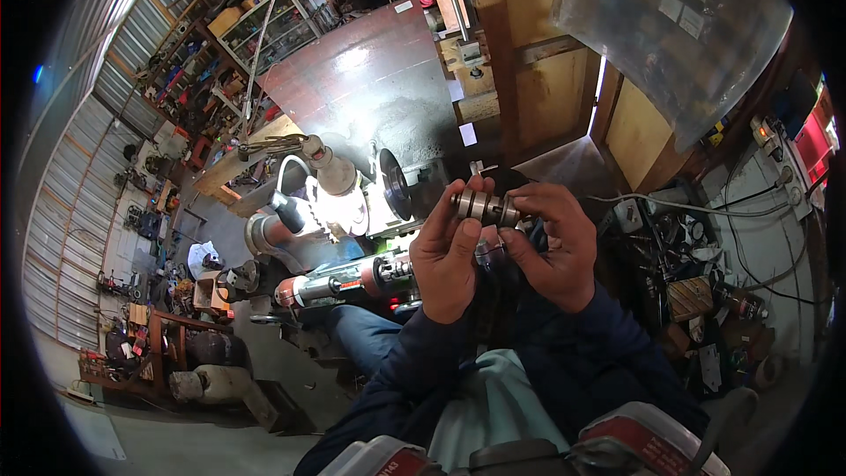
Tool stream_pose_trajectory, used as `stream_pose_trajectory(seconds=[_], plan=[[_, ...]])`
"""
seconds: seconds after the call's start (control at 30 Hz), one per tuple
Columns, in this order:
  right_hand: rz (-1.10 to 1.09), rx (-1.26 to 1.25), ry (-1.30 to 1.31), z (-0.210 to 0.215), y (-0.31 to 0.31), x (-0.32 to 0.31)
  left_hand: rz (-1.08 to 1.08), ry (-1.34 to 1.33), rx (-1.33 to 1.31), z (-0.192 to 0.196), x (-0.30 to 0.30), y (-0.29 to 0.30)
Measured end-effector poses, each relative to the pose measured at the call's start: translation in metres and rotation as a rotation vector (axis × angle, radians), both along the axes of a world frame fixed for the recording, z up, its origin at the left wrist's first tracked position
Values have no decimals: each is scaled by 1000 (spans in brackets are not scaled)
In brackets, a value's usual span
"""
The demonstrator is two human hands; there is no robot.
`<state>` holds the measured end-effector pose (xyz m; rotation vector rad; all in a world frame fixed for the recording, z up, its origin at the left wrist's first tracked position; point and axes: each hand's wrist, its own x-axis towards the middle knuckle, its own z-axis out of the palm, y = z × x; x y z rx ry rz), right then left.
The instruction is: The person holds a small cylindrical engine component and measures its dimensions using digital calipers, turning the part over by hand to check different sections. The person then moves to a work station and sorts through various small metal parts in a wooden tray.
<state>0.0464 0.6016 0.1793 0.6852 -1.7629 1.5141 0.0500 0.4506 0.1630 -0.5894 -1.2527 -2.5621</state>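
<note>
Two hands (448, 266) (560, 249) on cylinder (484, 209), box (209, 291) leftward

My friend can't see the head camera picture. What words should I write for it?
A person's left hand and right hand hold a small, shiny metal cylinder with dark bands. Left of it is a brightly lit machine with a round black disc; a corrugated wall is far left.

The metal cylinder (477, 205) and clear plastic sheet (648, 53) look glossy.

The person wears a dark navy long-sleeved top (412, 354) over a pale green shirt (498, 398), with blue trousers (363, 333).
</note>
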Motion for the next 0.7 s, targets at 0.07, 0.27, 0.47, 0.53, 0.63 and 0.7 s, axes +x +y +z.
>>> stream_pose_trajectory(seconds=[0.07,0.27,0.47,0.53,0.63,0.7], plan=[[27,-37,-21,-2,-1,0,13,11,-12,0,0,0],[81,-125,-99,-6,-3,1,63,20,-66,-2,2,0],[110,-154,-138,-7,-4,2,81,17,-84,2,5,0],[119,-163,-143,-7,-4,3,80,24,-83,1,5,0],[153,-195,-185,-9,-5,4,84,25,-82,0,5,0],[169,-198,-204,-10,-5,4,82,48,-75,-3,4,-2]])
